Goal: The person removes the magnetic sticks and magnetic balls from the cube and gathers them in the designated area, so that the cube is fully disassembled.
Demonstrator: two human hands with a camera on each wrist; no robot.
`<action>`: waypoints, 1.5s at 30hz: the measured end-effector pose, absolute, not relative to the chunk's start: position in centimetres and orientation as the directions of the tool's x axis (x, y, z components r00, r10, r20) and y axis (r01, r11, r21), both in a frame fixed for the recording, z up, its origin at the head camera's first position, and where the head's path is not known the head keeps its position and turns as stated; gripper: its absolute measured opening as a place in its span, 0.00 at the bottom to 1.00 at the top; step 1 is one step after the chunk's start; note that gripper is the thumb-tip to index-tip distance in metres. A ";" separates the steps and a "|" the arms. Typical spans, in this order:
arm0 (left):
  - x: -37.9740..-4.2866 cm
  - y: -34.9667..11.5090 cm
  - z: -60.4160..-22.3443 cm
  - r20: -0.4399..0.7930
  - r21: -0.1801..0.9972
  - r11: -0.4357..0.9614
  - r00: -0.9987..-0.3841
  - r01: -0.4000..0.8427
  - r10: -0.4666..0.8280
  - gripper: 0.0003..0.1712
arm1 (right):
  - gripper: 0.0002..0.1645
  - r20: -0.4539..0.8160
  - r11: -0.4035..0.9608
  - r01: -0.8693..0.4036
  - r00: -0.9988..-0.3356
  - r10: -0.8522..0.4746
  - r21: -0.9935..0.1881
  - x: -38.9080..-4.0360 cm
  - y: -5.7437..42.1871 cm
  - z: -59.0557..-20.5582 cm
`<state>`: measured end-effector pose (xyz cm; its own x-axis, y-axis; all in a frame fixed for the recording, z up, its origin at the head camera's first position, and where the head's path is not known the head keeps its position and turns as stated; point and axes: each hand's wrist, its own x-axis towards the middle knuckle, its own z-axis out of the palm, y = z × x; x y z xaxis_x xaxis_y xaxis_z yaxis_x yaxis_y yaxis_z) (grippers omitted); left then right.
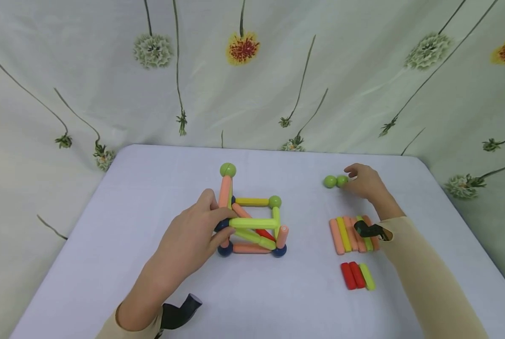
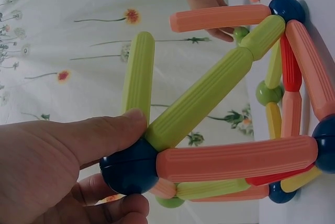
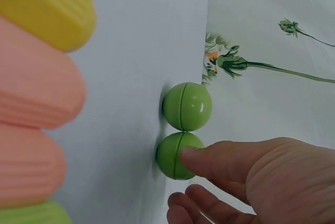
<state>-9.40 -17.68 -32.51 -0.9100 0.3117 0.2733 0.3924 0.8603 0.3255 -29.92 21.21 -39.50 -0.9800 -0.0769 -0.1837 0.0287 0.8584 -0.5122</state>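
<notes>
My left hand (image 1: 193,228) pinches a dark blue ball (image 2: 128,166) at an upper corner of a frame built of ribbed sticks and balls. A lime stick (image 1: 252,223) and a salmon stick (image 2: 235,158) run from that ball. Atop the frame sits a green ball (image 1: 228,170); another green ball (image 1: 275,201) joins sticks at the back. Beyond the sticks on the right, my right hand (image 1: 364,182) is at two touching green balls (image 3: 187,107). Its thumb lies against the nearer ball (image 3: 170,156), while the other fingers, loosely bent, appear apart from it.
Right of the frame lies a row of salmon, yellow and lime sticks (image 1: 336,237), partly under the right wrist. Nearer the front are two red sticks (image 1: 348,276) and a short lime stick (image 1: 367,276). A flowered cloth (image 1: 261,94) hangs behind the white table (image 1: 278,301).
</notes>
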 end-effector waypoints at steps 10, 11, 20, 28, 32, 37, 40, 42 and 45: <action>-9.4 -17.6 -32.6 0.277 0.316 0.856 -0.903 0.409 0.329 0.17 | 0.23 0.009 0.810 -0.269 -0.951 -0.310 -0.522 -24.3 17.0 -35.2; -9.5 -17.6 -32.6 0.277 0.318 0.855 -0.903 0.409 0.329 0.17 | 0.23 0.002 0.772 -0.342 -0.915 -0.403 -0.536 -23.3 16.1 -34.9; -9.7 -17.6 -32.7 0.271 0.318 0.858 -0.906 0.403 0.325 0.18 | 0.12 0.036 0.406 -0.606 -0.584 -0.811 -0.684 -16.4 11.3 -36.8; -9.7 -17.6 -32.5 0.264 0.312 0.859 -0.905 0.406 0.332 0.18 | 0.14 0.052 0.584 -0.724 -0.643 -0.764 -0.368 -12.3 12.2 -38.5; -9.6 -17.6 -32.4 0.263 0.312 0.864 -0.910 0.395 0.321 0.18 | 0.14 0.068 0.567 -0.726 -0.636 -0.768 -0.390 -11.6 12.5 -39.6; -9.5 -17.5 -32.5 0.263 0.312 0.865 -0.911 0.393 0.319 0.18 | 0.11 0.124 0.574 -0.672 -0.693 -0.711 -0.468 -11.2 13.5 -40.5; -9.4 -17.5 -32.5 0.268 0.317 0.862 -0.909 0.395 0.318 0.18 | 0.14 0.195 0.604 -0.620 -0.761 -0.619 -0.501 -11.2 14.8 -40.7; -9.5 -17.4 -32.5 0.271 0.317 0.862 -0.909 0.396 0.318 0.18 | 0.14 0.239 0.652 -0.570 -0.814 -0.529 -0.500 -11.6 16.1 -40.8; -9.5 -17.4 -32.4 0.270 0.313 0.863 -0.909 0.396 0.319 0.19 | 0.12 0.270 0.736 -0.448 -0.894 -0.358 -0.508 -12.5 18.6 -40.8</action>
<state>-9.50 -17.41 -32.42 -0.9085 0.3192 0.2697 0.3961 0.8633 0.3127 -12.55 18.63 -40.83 -0.8941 -0.3577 0.2695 -0.4476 0.7362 -0.5077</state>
